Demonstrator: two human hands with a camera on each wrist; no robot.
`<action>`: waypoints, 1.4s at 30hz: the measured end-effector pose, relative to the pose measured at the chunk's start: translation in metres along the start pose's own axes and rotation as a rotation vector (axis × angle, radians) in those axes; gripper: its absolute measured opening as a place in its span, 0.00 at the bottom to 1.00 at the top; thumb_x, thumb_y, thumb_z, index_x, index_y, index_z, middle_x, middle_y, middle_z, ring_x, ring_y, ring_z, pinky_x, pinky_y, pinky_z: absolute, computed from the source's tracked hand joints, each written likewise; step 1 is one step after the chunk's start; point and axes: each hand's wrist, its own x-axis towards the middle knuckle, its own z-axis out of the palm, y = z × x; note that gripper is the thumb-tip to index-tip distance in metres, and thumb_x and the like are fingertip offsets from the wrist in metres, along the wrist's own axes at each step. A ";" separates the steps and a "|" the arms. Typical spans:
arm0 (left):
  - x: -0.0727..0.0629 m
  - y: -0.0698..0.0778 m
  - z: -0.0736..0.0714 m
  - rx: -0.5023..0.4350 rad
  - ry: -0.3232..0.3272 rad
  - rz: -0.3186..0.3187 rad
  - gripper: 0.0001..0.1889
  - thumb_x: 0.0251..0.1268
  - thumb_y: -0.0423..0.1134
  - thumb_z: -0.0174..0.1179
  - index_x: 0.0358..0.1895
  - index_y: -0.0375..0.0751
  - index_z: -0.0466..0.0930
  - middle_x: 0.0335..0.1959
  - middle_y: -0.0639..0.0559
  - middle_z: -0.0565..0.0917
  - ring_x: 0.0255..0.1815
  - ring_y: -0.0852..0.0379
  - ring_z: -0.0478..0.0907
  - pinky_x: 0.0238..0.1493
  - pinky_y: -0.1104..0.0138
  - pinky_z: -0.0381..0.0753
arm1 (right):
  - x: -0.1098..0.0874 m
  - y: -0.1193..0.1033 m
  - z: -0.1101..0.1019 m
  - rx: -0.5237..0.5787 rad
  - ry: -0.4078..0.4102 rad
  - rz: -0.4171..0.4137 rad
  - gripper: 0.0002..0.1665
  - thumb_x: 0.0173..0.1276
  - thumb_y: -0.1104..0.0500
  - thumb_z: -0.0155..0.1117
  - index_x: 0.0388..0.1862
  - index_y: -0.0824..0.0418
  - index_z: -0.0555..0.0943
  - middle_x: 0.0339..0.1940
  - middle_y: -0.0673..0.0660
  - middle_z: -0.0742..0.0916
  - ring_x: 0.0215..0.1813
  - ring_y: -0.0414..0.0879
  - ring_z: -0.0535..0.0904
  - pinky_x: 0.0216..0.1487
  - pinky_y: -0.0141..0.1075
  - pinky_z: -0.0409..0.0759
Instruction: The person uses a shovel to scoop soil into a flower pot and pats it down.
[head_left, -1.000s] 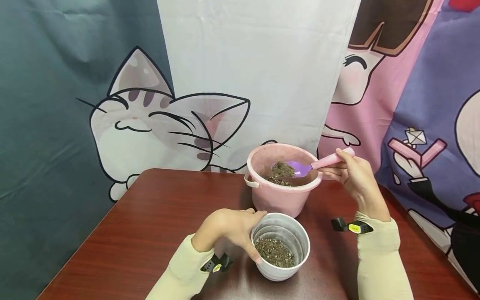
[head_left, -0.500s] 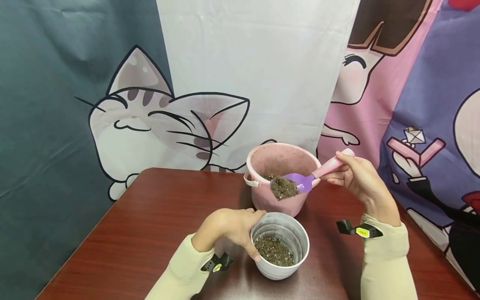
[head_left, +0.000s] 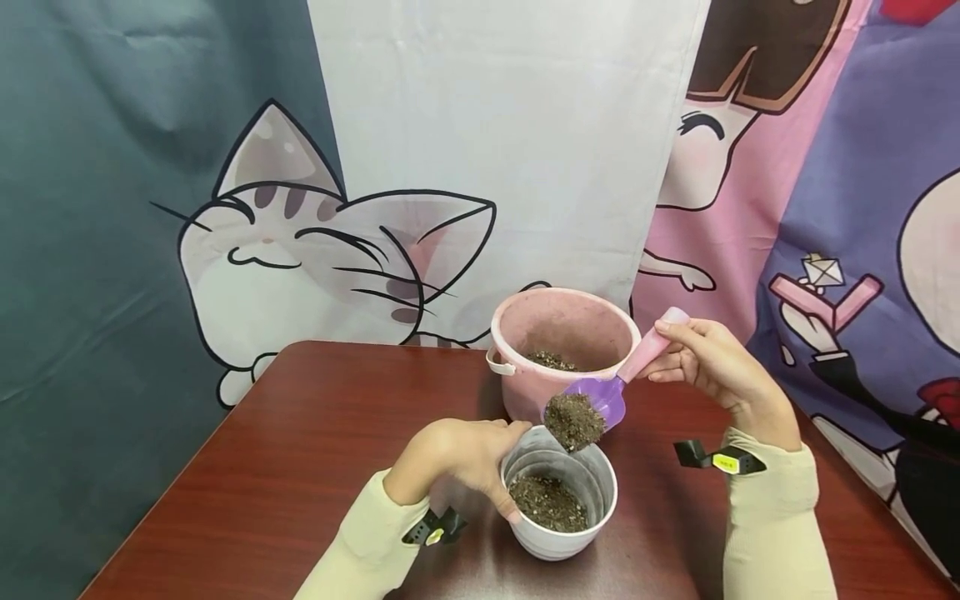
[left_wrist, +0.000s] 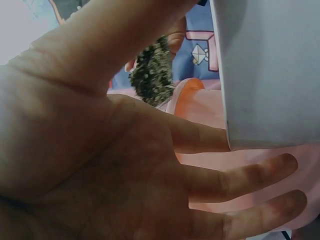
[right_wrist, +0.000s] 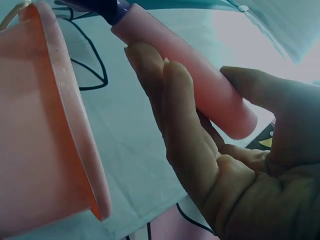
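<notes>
A dark red worktop stands before hanging cartoon cloths: a cat print on the left, a pink and purple figure print on the right. At the far middle of the worktop sits a pink bucket with some soil at its bottom. Just near of it stands a white pot, partly filled with soil. The left hand wraps round the pot's left wall, fingers curled against it. The right hand grips the pink handle of a purple trowel, which tilts down to the left, its blade heaped with soil over the pot's far rim.
</notes>
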 end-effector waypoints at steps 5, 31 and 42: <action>0.000 0.000 0.001 -0.014 -0.003 -0.009 0.54 0.41 0.57 0.80 0.71 0.41 0.61 0.62 0.49 0.75 0.67 0.57 0.69 0.66 0.67 0.66 | -0.001 0.002 0.003 -0.031 -0.040 -0.009 0.18 0.80 0.68 0.41 0.43 0.68 0.82 0.36 0.67 0.89 0.37 0.54 0.89 0.42 0.44 0.84; -0.007 -0.011 -0.002 -0.001 0.001 -0.082 0.56 0.44 0.63 0.76 0.76 0.43 0.59 0.67 0.50 0.74 0.69 0.55 0.69 0.67 0.61 0.68 | -0.005 -0.001 0.002 0.025 0.010 -0.054 0.19 0.80 0.69 0.41 0.48 0.67 0.83 0.39 0.65 0.89 0.39 0.55 0.88 0.40 0.43 0.85; 0.002 -0.017 -0.008 0.018 0.272 0.129 0.22 0.68 0.45 0.62 0.62 0.44 0.75 0.43 0.59 0.85 0.44 0.63 0.81 0.46 0.66 0.79 | 0.010 0.003 0.003 0.076 0.172 -0.338 0.26 0.82 0.66 0.34 0.49 0.89 0.75 0.45 0.77 0.84 0.49 0.60 0.85 0.50 0.43 0.81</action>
